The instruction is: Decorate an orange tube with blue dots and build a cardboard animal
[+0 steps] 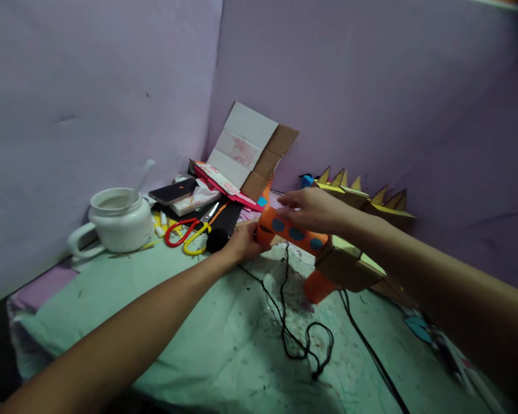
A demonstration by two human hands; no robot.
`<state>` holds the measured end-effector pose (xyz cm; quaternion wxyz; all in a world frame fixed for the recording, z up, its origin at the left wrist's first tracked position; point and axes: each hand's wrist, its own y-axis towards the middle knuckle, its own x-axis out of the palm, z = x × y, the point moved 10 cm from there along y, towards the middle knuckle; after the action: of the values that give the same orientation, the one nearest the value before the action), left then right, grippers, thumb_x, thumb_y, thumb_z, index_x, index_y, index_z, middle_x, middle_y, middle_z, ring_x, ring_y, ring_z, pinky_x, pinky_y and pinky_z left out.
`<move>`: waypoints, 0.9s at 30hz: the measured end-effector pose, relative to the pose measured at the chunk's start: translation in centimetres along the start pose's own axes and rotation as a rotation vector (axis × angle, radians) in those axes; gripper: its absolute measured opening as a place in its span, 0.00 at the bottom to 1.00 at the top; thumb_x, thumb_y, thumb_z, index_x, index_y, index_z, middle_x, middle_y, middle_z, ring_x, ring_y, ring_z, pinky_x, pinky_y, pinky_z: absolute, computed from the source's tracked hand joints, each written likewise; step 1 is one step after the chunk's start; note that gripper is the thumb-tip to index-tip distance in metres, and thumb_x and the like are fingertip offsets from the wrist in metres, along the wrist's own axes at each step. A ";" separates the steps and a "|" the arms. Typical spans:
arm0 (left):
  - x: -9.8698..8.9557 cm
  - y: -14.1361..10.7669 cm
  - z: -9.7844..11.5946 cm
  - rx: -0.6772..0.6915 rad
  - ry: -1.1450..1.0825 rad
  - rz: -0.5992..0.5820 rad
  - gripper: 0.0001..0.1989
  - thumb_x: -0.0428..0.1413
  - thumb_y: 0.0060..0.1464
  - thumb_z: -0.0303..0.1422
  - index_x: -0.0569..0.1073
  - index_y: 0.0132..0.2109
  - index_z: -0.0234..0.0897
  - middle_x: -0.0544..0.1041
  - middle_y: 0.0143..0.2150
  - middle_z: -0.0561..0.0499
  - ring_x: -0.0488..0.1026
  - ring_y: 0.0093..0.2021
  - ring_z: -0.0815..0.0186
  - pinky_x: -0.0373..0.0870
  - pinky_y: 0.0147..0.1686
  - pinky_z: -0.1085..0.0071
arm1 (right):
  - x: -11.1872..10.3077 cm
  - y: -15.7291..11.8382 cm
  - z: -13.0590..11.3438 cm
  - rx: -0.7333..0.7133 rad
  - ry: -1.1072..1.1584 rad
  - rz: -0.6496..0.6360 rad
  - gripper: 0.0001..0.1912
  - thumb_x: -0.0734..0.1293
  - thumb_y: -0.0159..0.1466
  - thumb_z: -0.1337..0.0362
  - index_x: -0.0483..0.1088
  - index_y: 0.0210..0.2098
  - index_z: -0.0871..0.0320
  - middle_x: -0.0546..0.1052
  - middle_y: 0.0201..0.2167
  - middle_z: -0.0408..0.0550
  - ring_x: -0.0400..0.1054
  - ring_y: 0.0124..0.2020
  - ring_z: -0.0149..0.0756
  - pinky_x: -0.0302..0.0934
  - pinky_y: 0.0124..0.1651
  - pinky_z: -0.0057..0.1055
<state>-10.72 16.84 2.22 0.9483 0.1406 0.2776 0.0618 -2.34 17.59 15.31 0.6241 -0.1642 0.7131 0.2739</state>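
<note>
An orange paper tube with blue dots (296,233) slants across the middle, joined to a cardboard box body (349,263). Below that body a plain orange tube leg (318,286) meets the table. My left hand (244,242) is closed on the orange piece at the tube's left end; its fingertips are partly hidden. Just above the dotted tube is my right hand (313,210), its fingers stretched out and apart; whether it touches the tube I cannot tell. A black string (284,322) hangs near the tube and lies looped on the table.
On the left stand a white mug (121,221), red-handled scissors (183,230), yellow-handled scissors (196,244) and a phone (173,191). An opened carton (246,146) leans on the back wall. Spiky yellow cardboard pieces (362,195) sit behind my right arm. Green cloth (216,345) covers the table.
</note>
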 end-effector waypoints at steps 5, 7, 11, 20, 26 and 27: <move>0.4 0.3 -0.7 -0.005 -0.002 -0.006 0.19 0.63 0.36 0.33 0.77 0.40 0.33 0.77 0.32 0.51 0.72 0.34 0.63 0.66 0.31 0.73 | 2.5 0.0 -0.6 -0.011 -0.108 -0.127 0.10 0.65 0.58 0.62 0.78 0.32 0.58 0.75 0.20 0.43 0.65 0.20 0.32 0.51 0.24 0.27; 0.4 0.3 -0.7 -0.001 -0.004 -0.007 0.18 0.63 0.36 0.32 0.77 0.39 0.33 0.77 0.31 0.52 0.72 0.33 0.64 0.65 0.31 0.74 | 2.4 -0.4 -0.8 -0.007 -0.149 -0.120 0.12 0.65 0.58 0.60 0.79 0.35 0.58 0.76 0.22 0.45 0.67 0.23 0.34 0.51 0.25 0.28; 0.2 0.3 -0.2 0.025 -0.008 -0.002 0.17 0.63 0.36 0.32 0.78 0.38 0.33 0.77 0.31 0.53 0.71 0.33 0.65 0.65 0.31 0.75 | 1.7 -0.9 -0.7 0.070 -0.196 -0.037 0.17 0.67 0.56 0.58 0.79 0.41 0.56 0.80 0.32 0.50 0.72 0.34 0.42 0.56 0.29 0.29; 0.2 0.3 0.0 -0.019 0.009 -0.018 0.15 0.62 0.36 0.32 0.79 0.35 0.29 0.75 0.27 0.53 0.69 0.28 0.67 0.62 0.26 0.76 | 1.6 -1.0 -0.5 0.103 -0.202 0.010 0.14 0.68 0.55 0.57 0.80 0.38 0.53 0.80 0.30 0.49 0.73 0.34 0.44 0.58 0.31 0.31; 0.4 0.5 -0.4 -0.018 -0.002 -0.016 0.15 0.62 0.35 0.33 0.78 0.34 0.29 0.76 0.28 0.52 0.70 0.29 0.66 0.62 0.25 0.75 | 1.6 -1.1 -0.3 0.130 -0.195 0.011 0.17 0.69 0.54 0.56 0.79 0.42 0.52 0.81 0.35 0.49 0.73 0.37 0.44 0.61 0.34 0.31; 0.5 0.6 -0.5 -0.011 -0.006 -0.016 0.16 0.62 0.35 0.33 0.78 0.34 0.29 0.76 0.28 0.52 0.70 0.29 0.65 0.62 0.25 0.75 | 1.7 -1.1 -0.3 0.129 -0.196 0.008 0.17 0.69 0.54 0.57 0.79 0.42 0.52 0.81 0.35 0.49 0.73 0.37 0.44 0.61 0.34 0.31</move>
<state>-10.65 17.61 1.73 0.9504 0.1333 0.2756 0.0554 -2.22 16.71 13.48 0.6989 -0.0934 0.6655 0.2448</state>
